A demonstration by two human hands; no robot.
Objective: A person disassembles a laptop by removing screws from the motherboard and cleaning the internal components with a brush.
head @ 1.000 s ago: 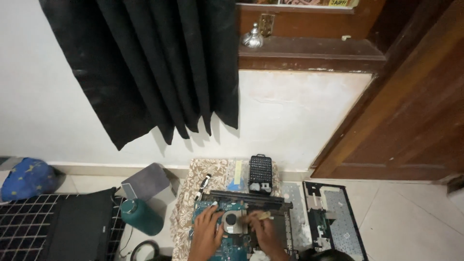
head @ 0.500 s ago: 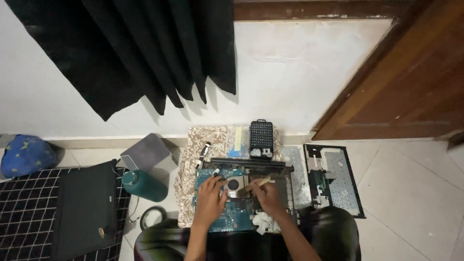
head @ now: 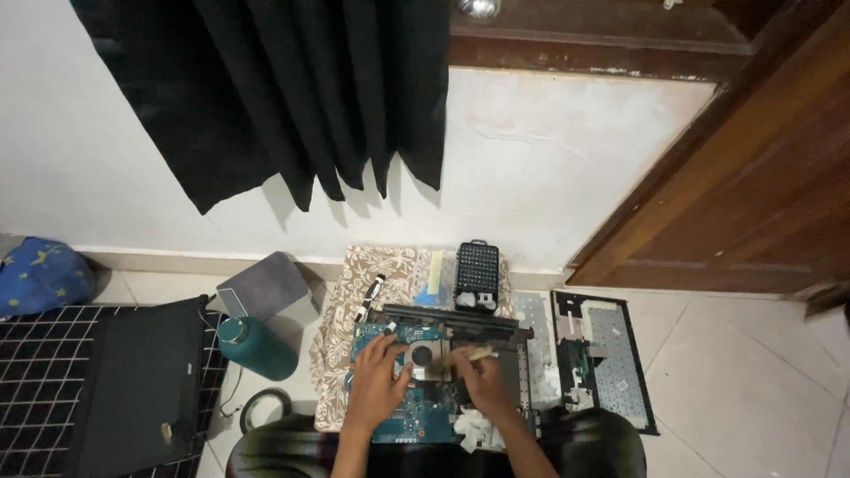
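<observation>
A blue laptop motherboard (head: 416, 416) lies on a patterned cloth (head: 341, 332) on the floor in front of me. My left hand (head: 379, 381) rests flat on the board's left part, beside the round fan area (head: 423, 356). My right hand (head: 475, 376) is closed on a thin pale stick-like tool (head: 482, 354), its tip near the board's middle. Crumpled white tissue (head: 474, 429) lies at the board's near right edge. A dark laptop frame strip (head: 452, 319) sits just beyond the board.
A black screwdriver bit case (head: 476, 274) stands open behind the board. A laptop keyboard panel (head: 606, 354) lies at the right, a teal bottle (head: 257, 347) and grey pouch (head: 266, 283) at the left, a black laptop lid (head: 133, 381) on a checked mat further left. Wall, curtain and wooden door behind.
The view has shifted up and down slightly between frames. Both hands stay over the motherboard, the right one still on the thin tool.
</observation>
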